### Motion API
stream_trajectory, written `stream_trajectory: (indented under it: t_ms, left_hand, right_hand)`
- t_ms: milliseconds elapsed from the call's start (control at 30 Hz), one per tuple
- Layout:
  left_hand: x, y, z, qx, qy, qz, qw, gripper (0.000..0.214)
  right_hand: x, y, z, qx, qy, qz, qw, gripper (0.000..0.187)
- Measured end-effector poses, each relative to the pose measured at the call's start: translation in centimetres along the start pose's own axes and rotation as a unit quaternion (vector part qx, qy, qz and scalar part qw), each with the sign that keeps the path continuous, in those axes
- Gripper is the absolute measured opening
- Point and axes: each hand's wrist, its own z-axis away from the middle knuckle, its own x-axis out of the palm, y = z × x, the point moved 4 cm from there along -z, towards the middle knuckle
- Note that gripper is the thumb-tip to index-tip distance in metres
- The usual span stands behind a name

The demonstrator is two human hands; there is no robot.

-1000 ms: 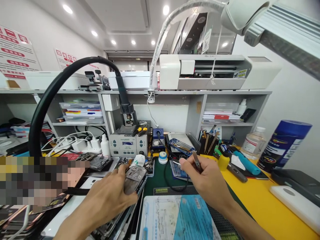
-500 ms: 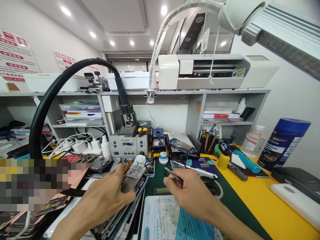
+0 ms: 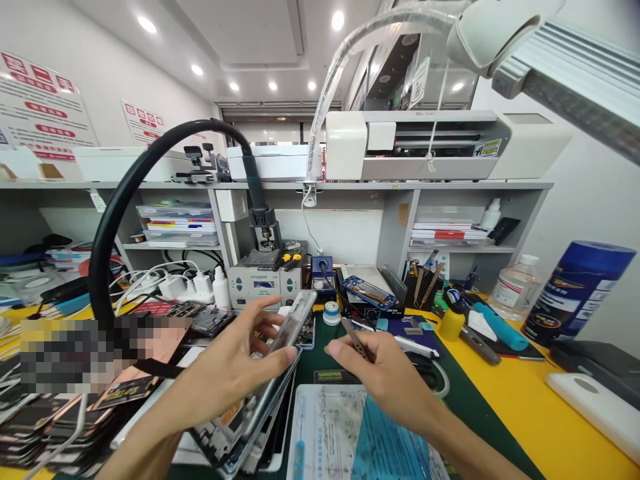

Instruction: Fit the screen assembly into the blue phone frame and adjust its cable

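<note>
My left hand [image 3: 235, 363] grips a thin grey phone frame [image 3: 295, 320] between thumb and fingers. The frame is tilted up on edge, its far end pointing away from me. Under it lies a stack of phone housings [image 3: 220, 437], with bare metal edges showing. My right hand [image 3: 383, 367] is closed around metal tweezers [image 3: 354, 337], whose tips point up and away. Below the right hand lies a white and blue repair pad [image 3: 325, 433] with stains on it. The right fingers are apart from the phone frame.
A rework station [image 3: 265, 287] with a black hose [image 3: 103, 233] arching over the left side stands behind. A small round jar [image 3: 331, 313] and a blue circuit board [image 3: 370, 293] sit beyond my hands. Right are a yellow bottle [image 3: 451, 323] and a blue spray can [image 3: 575, 293].
My left hand has raised the grey phone frame off the stack and turned it up on edge. The right hand keeps the tweezers, now angled more upright. The view has shifted slightly left.
</note>
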Motion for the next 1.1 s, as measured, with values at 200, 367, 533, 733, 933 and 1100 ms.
stream_trajectory:
  t_ms: [200,367,533,733,933,1100]
  left_hand:
    - [3.1,5.5,-2.4,-0.012,0.036,0.000,0.999,0.101]
    - [3.2,7.5,-4.9,-0.025,0.068,0.040,0.997,0.103]
    - [4.3,7.4,-5.0,-0.048,0.107,0.096,0.988,0.104]
    - [4.8,6.1,-3.3,-0.047,0.106,0.236,0.965,0.088]
    - [2.8,3.4,-2.6,-0.028,0.056,0.389,0.919,0.035]
    - [2.6,1.5,-2.6,0.014,0.009,0.428,0.903,0.031]
  right_hand:
    - [-1.6,0.7,-0.1,-0.043,0.057,-0.015,0.997,0.046]
    - [-2.4,-0.1,0.7,-0.075,0.089,0.017,0.993,0.040]
    - [-1.9,-0.5,1.4,-0.071,0.165,0.055,0.982,0.025]
    - [-3.6,1.0,-0.1,-0.023,0.154,-0.001,0.988,0.029]
    - [-5.1,2.8,-0.8,0.061,0.058,-0.110,0.990,0.038]
    - [-4.9,3.5,-0.7,0.126,0.001,-0.173,0.977,0.054]
